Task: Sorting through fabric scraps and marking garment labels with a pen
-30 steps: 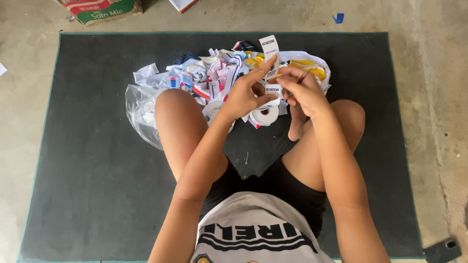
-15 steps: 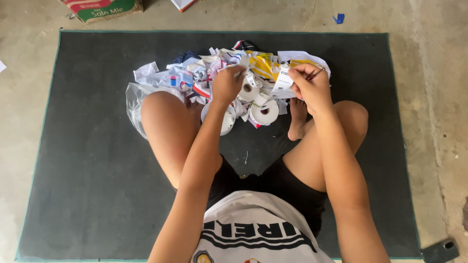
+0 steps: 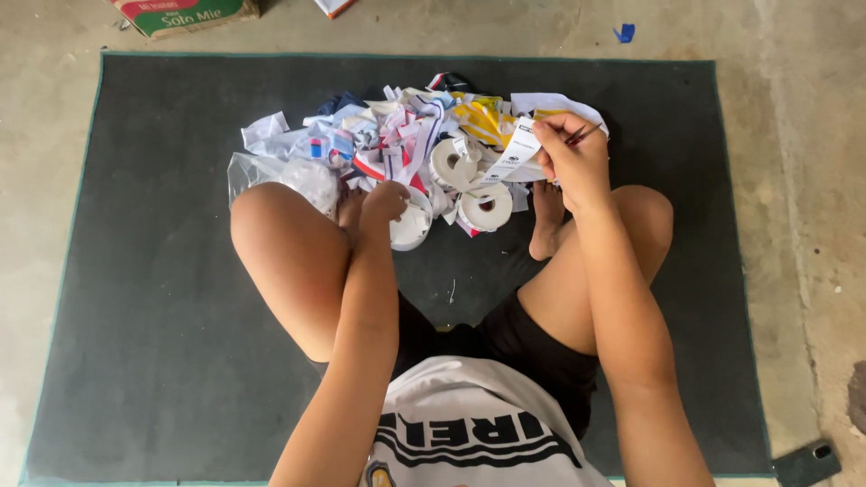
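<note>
White label strip (image 3: pixel 516 155) is pinched in the right hand (image 3: pixel 570 160); the left hand (image 3: pixel 386 200), fingers curled, rests on a white tape roll (image 3: pixel 408 231).

a: mat (image 3: pixel 162 271): dark grey, thin teal edge. floor (image 3: pixel 812 180): pale beige concrete.

b: label heap (image 3: pixel 397 135): white strips with red, blue and yellow print. tape rolls (image 3: pixel 487 207): white. shirt (image 3: pixel 478 424): white, black lettering. shorts (image 3: pixel 532 352): black.
</note>
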